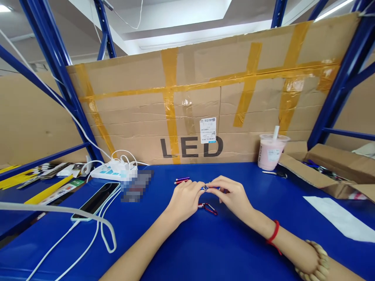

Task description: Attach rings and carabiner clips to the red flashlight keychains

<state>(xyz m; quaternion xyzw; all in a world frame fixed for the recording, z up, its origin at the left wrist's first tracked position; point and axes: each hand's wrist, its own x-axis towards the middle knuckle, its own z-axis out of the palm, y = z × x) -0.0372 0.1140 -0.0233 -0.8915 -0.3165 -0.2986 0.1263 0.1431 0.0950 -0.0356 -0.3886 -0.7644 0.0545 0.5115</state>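
Mini torch [206, 187] pinched btwn both hands [205, 195]; pink drink in cup [271, 152].

left hand [184, 199]: bare, no sleeve or jewellery seen | right hand [231, 197]: bare | right wrist: thin red cord bracelet [274, 234] worn | right forearm: chunky cream beaded bracelet [318, 265] worn, no sleeve seen

Blue table [205, 249]; beside it stands a brown cardboard wall [205, 105] — yellow-taped, black "LED" lettering — with a pink drink cup [271, 153] at its foot.
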